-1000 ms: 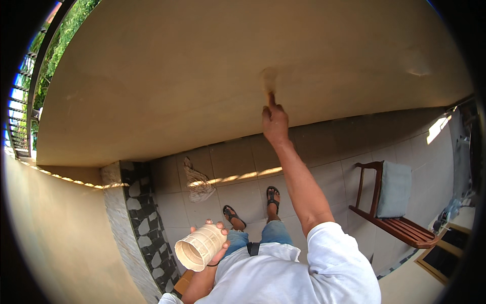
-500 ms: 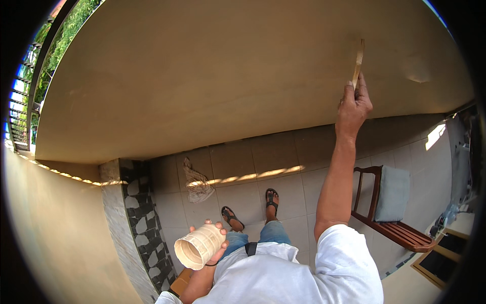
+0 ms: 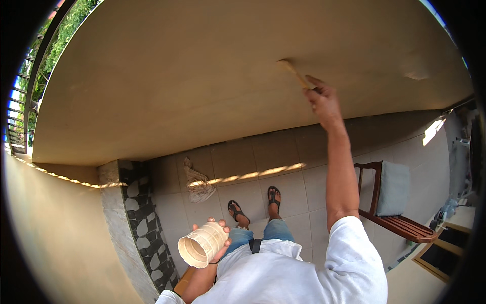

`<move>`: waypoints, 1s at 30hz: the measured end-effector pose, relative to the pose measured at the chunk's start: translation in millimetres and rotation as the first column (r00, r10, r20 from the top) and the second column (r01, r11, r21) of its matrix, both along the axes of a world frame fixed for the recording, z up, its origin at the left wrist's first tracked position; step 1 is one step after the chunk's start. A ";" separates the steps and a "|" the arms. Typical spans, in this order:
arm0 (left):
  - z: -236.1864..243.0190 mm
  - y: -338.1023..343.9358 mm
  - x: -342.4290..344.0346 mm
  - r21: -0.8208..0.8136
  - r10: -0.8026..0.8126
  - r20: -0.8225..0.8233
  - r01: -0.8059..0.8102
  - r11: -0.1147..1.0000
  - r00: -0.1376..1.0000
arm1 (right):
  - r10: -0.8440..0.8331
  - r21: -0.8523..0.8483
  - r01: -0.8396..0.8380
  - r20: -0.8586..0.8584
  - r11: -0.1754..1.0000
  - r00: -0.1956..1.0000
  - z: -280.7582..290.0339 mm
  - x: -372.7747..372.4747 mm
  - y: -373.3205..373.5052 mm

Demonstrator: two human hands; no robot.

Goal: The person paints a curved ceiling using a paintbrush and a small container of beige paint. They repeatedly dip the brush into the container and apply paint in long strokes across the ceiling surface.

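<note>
Head view: our right hand (image 3: pixel 323 104) raised overhead, fingers closed round brush (image 3: pixel 292 73), bristles touching tan ceiling (image 3: pixel 202 66). Our left hand (image 3: pixel 218 243) low near chest, wrapped round pale cup (image 3: pixel 202 245), mouth tilted toward camera. Chair (image 3: pixel 392 207) right, on tiled floor (image 3: pixel 238 167).

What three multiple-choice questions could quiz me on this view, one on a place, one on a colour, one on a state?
1. Where is the paintbrush?
A. lying on the floor tiles
B. raised against the tan surface overhead
C. inside the cup

2. What colour is the cushion on the wooden chair?
A. red
B. black
C. pale grey-blue

3. How does the left hand hold the cream ribbed cup?
A. tipped, open mouth toward the camera
B. upside down on the floor
C. capped with a lid

Answers: 1 B, the right hand presses its bristles to the surface. 2 C, it matches no other option. 3 A, the open rim shows.
</note>
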State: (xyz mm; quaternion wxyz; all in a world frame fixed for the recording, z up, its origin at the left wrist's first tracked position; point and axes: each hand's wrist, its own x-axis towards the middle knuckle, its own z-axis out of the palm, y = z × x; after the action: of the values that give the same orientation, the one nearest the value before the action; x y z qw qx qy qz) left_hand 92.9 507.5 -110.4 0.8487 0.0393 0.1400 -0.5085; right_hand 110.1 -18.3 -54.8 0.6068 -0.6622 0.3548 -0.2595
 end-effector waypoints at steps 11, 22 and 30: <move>-7.3 60.7 45.5 -0.006 0.054 0.023 -0.054 0.999 0.998 | -0.475 -0.451 0.482 0.137 0.751 0.869 19.1 58.4 35.5; -15.2 132.8 70.5 -0.016 0.108 0.031 -0.108 0.994 0.994 | 0.346 -0.215 -0.385 -0.199 0.898 0.917 -105.1 181.9 268.5; -25.9 150.9 92.0 -0.046 0.128 0.008 -0.128 0.991 0.992 | -0.178 -0.141 0.204 0.179 0.969 0.968 83.5 109.8 170.3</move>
State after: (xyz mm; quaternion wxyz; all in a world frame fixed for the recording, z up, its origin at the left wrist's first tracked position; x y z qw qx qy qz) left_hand 184.9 658.4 -136.3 0.8810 0.0135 0.1260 -0.4559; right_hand 219.9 152.0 28.7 0.5517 -0.6471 0.3441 -0.3981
